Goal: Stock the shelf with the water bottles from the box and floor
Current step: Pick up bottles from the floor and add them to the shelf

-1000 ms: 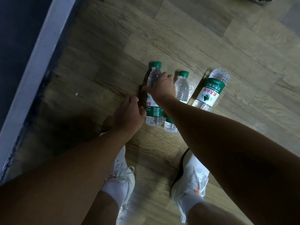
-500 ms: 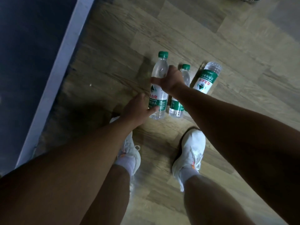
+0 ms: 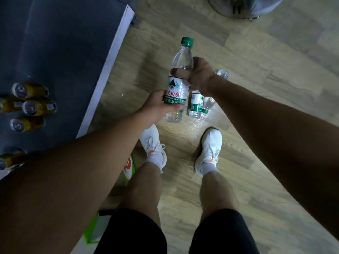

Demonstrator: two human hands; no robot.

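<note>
A clear water bottle [image 3: 179, 83] with a green cap and a green-and-white label is lifted off the wooden floor. My right hand [image 3: 196, 75] grips it around the upper body, and my left hand [image 3: 157, 106] holds its lower labelled part. Two more water bottles lie on the floor under my right arm: one [image 3: 196, 105] shows its label, and the other bottle [image 3: 222, 74] shows only its clear end, the rest hidden by my wrist. The dark shelf [image 3: 60, 52] with a white front edge is at the left.
Several amber bottles [image 3: 31, 105] lie on the shelf at the far left. A green-and-white box [image 3: 92, 233] sits beside my left leg. A grey round object [image 3: 244, 6] stands at the top right. My white shoes stand on the floor below the bottles.
The bottle has come up off the floor in my right hand, and my left hand has closed on its lower part. The view has pulled back, bringing the shelf with the amber bottles into view.
</note>
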